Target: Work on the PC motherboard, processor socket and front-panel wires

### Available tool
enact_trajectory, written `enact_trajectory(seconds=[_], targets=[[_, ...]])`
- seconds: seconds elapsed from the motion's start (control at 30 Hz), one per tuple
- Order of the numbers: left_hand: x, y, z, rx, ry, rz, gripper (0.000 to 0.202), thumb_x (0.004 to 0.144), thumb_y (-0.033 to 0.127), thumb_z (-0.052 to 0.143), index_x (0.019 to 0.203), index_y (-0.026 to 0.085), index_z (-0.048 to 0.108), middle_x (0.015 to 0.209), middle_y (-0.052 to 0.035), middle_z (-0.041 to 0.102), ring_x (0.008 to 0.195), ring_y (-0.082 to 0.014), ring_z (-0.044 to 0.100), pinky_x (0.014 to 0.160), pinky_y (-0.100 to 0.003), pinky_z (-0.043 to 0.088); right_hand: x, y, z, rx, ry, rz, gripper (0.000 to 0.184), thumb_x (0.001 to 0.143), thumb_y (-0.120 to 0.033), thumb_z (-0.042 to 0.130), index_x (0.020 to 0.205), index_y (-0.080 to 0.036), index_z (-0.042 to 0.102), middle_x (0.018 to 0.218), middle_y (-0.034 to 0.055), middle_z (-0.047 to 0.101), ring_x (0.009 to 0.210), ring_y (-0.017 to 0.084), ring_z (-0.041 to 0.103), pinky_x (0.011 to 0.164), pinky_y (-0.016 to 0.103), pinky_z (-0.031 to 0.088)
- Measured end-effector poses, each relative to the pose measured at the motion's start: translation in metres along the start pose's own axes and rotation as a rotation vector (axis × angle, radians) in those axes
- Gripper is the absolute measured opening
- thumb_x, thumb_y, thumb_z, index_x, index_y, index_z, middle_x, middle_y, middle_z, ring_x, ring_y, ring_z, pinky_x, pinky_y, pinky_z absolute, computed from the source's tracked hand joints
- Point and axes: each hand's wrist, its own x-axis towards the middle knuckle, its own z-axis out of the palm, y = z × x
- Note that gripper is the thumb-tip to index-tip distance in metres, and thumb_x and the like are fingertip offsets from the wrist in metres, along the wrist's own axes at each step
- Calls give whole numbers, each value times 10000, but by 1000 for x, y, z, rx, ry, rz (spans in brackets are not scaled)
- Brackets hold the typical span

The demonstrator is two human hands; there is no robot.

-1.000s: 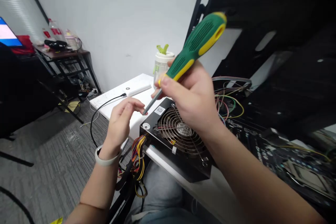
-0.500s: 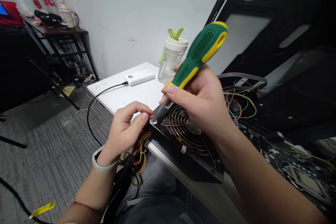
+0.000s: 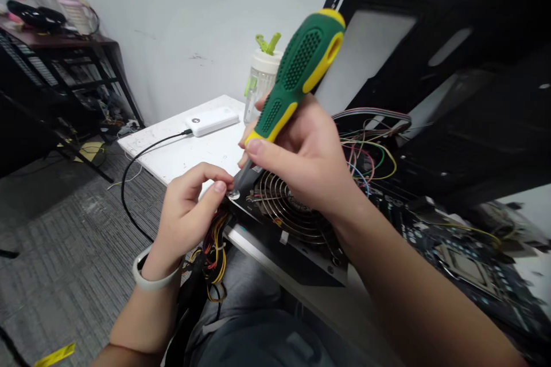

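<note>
My right hand is closed around a green and yellow screwdriver, handle tilted up to the right. Its tip rests at the near-left corner of a black power supply with a wire fan grille, which lies at the edge of the white table. My left hand, a white band on its wrist, pinches thumb and forefinger together right beside the tip at that corner. What the fingers pinch is too small to make out. A bundle of yellow, red and black cables hangs from the supply over my lap.
A white power bank with a black cable and a clear jar with a green lid stand on the table behind. An open black computer case with coloured wires and a motherboard fills the right. A cluttered shelf stands at far left.
The screwdriver tip came down from above the table to the supply's near-left corner. My left hand closed from loosely open into a pinch at the tip. The camera view shifted right.
</note>
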Motion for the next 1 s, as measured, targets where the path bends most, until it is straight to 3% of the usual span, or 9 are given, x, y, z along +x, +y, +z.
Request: enact_trajectory(seconds=[0.2, 0.37, 0.53, 0.67, 0.83, 1.0], targets=[[1, -3, -5, 80, 12, -5, 127, 871, 314, 616, 815, 230, 693, 671, 28, 638, 608, -133, 536, 589, -247, 400, -1, -9, -4, 72, -174, 29, 404, 776, -203, 623, 1165, -225, 518, 902, -48, 628, 887, 144, 663, 780, 294, 562], [7, -4, -9, 61, -45, 22, 172, 899, 332, 584, 829, 224, 699, 705, 24, 656, 651, -129, 561, 623, -244, 417, 5, -8, -12, 139, -290, 52, 435, 810, -206, 573, 1229, -202, 459, 857, -73, 624, 888, 132, 653, 821, 312, 548], [15, -1, -6, 147, -14, 78, 179, 883, 316, 609, 782, 209, 713, 656, 16, 660, 606, -117, 557, 575, -231, 422, 10, -12, -20, 61, -398, 32, 276, 797, -186, 535, 1068, -196, 485, 847, -76, 622, 930, 126, 634, 825, 271, 539], [19, 0, -6, 168, 38, 96, 149, 839, 327, 666, 780, 208, 735, 658, 20, 682, 580, -104, 552, 539, -208, 418, 14, -12, -19, -32, -382, -37, 187, 759, -231, 548, 911, -231, 439, 818, -113, 561, 887, 88, 606, 791, 203, 524], [20, -2, -8, 26, -60, 109, 169, 792, 357, 727, 738, 197, 717, 642, 29, 671, 582, -97, 574, 561, -193, 459, 20, -7, -11, -104, -337, -236, 306, 750, -242, 610, 953, -226, 381, 814, -86, 496, 761, 62, 546, 699, 187, 532], [24, -5, -1, -95, 12, 98, 236, 683, 329, 828, 871, 201, 761, 763, 2, 720, 694, -117, 635, 631, -204, 517, 12, -16, 0, -196, -245, -183, 285, 766, -264, 664, 901, -181, 427, 754, -95, 413, 744, 32, 516, 680, 158, 444]])
